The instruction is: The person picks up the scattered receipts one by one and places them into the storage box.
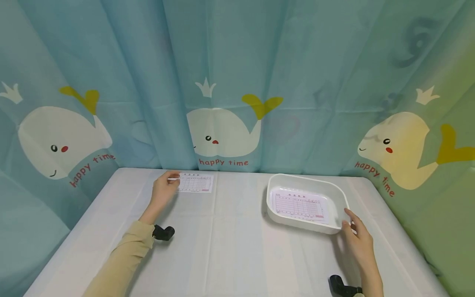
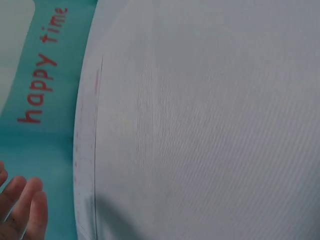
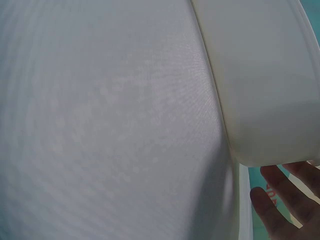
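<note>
At the back left of the table lies a white slip printed with a red table form [image 1: 196, 184]. My left hand [image 1: 164, 191] is over its left end, fingers loosely bent and covering that edge. Those fingers [image 2: 34, 207] show at the lower left of the left wrist view, apart from the slip's thin edge. A white plastic tray [image 1: 297, 223] stands at the right, with similar printed slips [image 1: 299, 205] lying flat inside. At the tray's near right corner is my right hand [image 1: 360, 243], its relaxed fingertips right at the outer wall and rim.
A white cloth [image 1: 237, 247] covers the table, which ends at the back against a blue-green curtain [image 1: 230, 49] printed with whales. Black wrist-camera mounts stick out inward from the left wrist [image 1: 163, 233] and the right wrist [image 1: 341, 286], low over the cloth.
</note>
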`<state>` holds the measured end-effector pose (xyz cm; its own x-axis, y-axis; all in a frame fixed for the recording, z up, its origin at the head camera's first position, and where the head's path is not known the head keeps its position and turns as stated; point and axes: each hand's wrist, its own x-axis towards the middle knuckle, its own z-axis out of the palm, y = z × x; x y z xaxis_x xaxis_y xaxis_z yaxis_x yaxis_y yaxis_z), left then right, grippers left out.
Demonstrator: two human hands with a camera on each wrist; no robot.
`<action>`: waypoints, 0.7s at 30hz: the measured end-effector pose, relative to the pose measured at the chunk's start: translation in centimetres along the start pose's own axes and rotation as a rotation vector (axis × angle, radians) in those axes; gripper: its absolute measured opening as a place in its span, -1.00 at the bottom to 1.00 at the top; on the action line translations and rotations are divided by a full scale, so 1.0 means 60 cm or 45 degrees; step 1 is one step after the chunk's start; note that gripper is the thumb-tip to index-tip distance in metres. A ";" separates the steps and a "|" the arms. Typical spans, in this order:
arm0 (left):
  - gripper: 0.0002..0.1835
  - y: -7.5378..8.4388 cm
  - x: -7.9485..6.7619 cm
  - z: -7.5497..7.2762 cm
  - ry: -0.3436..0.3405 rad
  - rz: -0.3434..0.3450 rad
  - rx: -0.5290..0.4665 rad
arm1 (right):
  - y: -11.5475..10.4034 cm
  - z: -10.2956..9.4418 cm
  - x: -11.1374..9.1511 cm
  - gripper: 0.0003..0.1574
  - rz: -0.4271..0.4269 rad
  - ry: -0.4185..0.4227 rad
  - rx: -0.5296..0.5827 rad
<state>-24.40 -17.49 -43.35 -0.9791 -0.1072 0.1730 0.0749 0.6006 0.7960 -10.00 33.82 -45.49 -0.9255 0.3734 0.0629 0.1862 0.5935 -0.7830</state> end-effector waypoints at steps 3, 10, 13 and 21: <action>-0.61 -0.011 0.010 -0.004 0.013 -0.031 0.027 | 0.000 0.000 0.000 -0.38 0.005 -0.001 -0.009; -0.61 -0.031 0.027 -0.007 0.044 -0.043 0.056 | 0.001 -0.001 0.000 -0.39 -0.004 0.013 -0.046; -0.60 -0.042 0.034 -0.004 0.065 -0.032 0.079 | 0.001 -0.002 -0.001 -0.39 -0.005 0.012 -0.045; -0.60 -0.066 0.049 0.003 0.096 -0.030 0.150 | 0.000 -0.001 -0.001 -0.38 0.014 0.004 -0.026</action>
<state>-27.59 -20.01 -46.10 -0.9629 -0.1793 0.2016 0.0246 0.6856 0.7275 -9.94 33.85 -45.45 -0.9224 0.3820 0.0565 0.2028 0.6037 -0.7710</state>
